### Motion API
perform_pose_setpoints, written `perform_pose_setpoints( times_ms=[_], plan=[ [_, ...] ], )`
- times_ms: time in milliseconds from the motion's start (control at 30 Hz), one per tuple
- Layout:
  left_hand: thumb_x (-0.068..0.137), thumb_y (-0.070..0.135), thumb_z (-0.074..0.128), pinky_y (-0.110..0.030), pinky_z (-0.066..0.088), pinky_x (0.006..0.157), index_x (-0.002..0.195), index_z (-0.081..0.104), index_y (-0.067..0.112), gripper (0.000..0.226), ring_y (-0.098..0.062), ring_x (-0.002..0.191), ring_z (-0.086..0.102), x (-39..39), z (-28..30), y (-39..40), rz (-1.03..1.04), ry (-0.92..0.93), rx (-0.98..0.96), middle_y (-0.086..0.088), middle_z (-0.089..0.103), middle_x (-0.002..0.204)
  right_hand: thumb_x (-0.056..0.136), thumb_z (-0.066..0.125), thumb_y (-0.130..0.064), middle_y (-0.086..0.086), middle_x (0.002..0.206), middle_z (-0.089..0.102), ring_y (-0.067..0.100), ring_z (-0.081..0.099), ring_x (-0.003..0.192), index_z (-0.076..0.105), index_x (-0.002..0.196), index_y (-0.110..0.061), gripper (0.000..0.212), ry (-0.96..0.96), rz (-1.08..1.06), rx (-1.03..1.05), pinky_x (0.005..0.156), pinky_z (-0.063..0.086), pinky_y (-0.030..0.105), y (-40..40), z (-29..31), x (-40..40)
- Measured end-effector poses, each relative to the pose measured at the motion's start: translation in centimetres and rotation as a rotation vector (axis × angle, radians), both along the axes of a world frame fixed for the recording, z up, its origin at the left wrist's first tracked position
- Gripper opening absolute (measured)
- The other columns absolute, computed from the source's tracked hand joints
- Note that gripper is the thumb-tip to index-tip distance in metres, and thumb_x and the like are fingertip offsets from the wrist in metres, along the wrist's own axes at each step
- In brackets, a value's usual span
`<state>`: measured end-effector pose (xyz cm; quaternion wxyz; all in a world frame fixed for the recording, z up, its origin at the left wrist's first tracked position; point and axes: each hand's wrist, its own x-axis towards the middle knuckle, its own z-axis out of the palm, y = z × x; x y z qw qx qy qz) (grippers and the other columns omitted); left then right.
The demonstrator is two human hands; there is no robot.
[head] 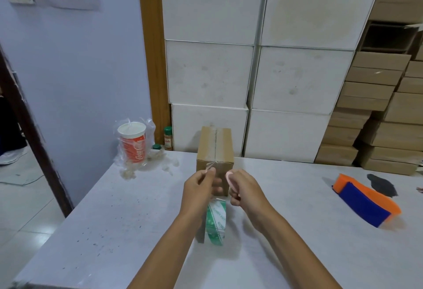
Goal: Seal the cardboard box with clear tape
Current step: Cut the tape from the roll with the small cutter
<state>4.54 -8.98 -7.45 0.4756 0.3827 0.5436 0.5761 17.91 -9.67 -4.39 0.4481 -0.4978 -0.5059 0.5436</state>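
L grip (199,185) pinches tape (211,166); roll (216,222) nearby.

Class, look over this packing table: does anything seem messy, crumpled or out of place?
Yes. The clear tape at the cardboard box's near top edge is bunched and wrinkled where the left hand pinches it. Near the table's far left corner, pale fluffy scraps lie scattered around a bagged Coca-Cola cup.
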Motion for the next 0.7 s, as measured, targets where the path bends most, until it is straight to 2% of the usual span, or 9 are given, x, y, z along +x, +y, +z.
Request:
perform_pose_setpoints(
  times_ms=[67,133,233,300,400,500,533,600,700],
  plan=[
    [0.106,0.031,0.062,-0.028,0.063,0.072,0.1,0.08,0.016,0.024,-0.019,0.086,0.081,-0.1,-0.1,0.4,0.011,-0.01,0.009,-0.002,0.084,0.091,0.107,0.054,-0.022,-0.006,0.072,0.056,-0.002,0.054,0.049,0.061,0.091,-0.017,0.019,-0.081,0.018,0.061,0.052,0.043,0.019,0.1,0.2,-0.3],
    [0.104,0.032,0.065,-0.04,0.067,0.084,0.096,0.082,0.021,0.023,-0.023,0.095,0.081,-0.2,-0.6,0.8,0.02,-0.008,0.012,-0.001,0.084,0.093,0.107,0.058,-0.024,-0.003,0.082,0.069,-0.006,0.062,0.058,0.064,0.102,-0.014,0.013,-0.119,0.006,0.136,0.055,0.048,0.014,0.5,0.2,-0.4],
    [0.101,0.037,0.066,-0.052,0.065,0.093,0.092,0.083,0.027,0.022,-0.025,0.098,0.08,-0.3,-1.0,1.1,0.024,0.004,0.002,0.0,0.084,0.094,0.106,0.06,-0.024,0.006,0.09,0.077,-0.002,0.064,0.069,0.067,0.103,-0.019,0.008,-0.219,-0.022,0.271,0.062,0.047,0.014,1.5,0.3,-0.7],
    [0.101,0.036,0.066,-0.054,0.065,0.093,0.088,0.083,0.027,0.024,-0.026,0.097,0.08,-0.4,-1.0,1.2,0.032,0.01,0.005,0.0,0.084,0.091,0.106,0.059,-0.024,-0.002,0.091,0.075,-0.002,0.065,0.073,0.067,0.101,-0.022,0.009,-0.293,-0.019,0.333,0.066,0.049,0.013,2.0,0.4,-0.9],
    [0.102,0.036,0.065,-0.055,0.064,0.094,0.09,0.084,0.028,0.024,-0.026,0.098,0.081,-0.4,-1.0,1.2,0.017,0.017,0.02,0.0,0.085,0.093,0.107,0.053,-0.03,-0.007,0.095,0.073,-0.001,0.065,0.078,0.065,0.1,-0.022,0.016,-0.422,-0.004,0.354,0.064,0.05,0.013,2.4,0.8,-1.2],
    [0.102,0.036,0.064,-0.053,0.064,0.094,0.092,0.083,0.03,0.023,-0.023,0.099,0.08,-0.3,-1.0,1.0,0.007,0.031,0.031,0.003,0.085,0.094,0.109,0.048,-0.035,-0.003,0.093,0.071,0.014,0.065,0.084,0.062,0.1,-0.02,0.022,-0.579,0.027,0.403,0.073,0.052,0.032,2.5,0.8,-1.2],
    [0.102,0.037,0.064,-0.052,0.064,0.094,0.093,0.083,0.03,0.023,-0.022,0.099,0.08,-0.3,-1.0,0.9,0.005,0.036,0.039,0.003,0.084,0.094,0.11,0.047,-0.035,-0.002,0.091,0.071,0.016,0.065,0.084,0.06,0.1,-0.02,0.022,-0.63,0.045,0.432,0.074,0.052,0.035,2.5,0.7,-1.1],
    [0.102,0.035,0.064,-0.051,0.065,0.093,0.094,0.083,0.028,0.022,-0.021,0.098,0.08,-0.3,-1.0,0.9,0.009,0.03,0.054,0.003,0.084,0.094,0.111,0.046,-0.036,-0.003,0.09,0.071,0.013,0.065,0.082,0.06,0.103,-0.021,0.022,-0.707,0.077,0.478,0.072,0.051,0.033,2.6,0.6,-0.9],
    [0.103,0.029,0.064,-0.048,0.066,0.092,0.095,0.083,0.024,0.021,-0.019,0.095,0.081,-0.5,-0.9,0.8,0.018,0.021,0.059,0.001,0.084,0.093,0.111,0.045,-0.038,-0.008,0.093,0.071,0.003,0.064,0.085,0.06,0.108,-0.024,0.021,-0.764,0.095,0.491,0.067,0.046,0.018,2.7,0.4,-0.7]
  ],
)
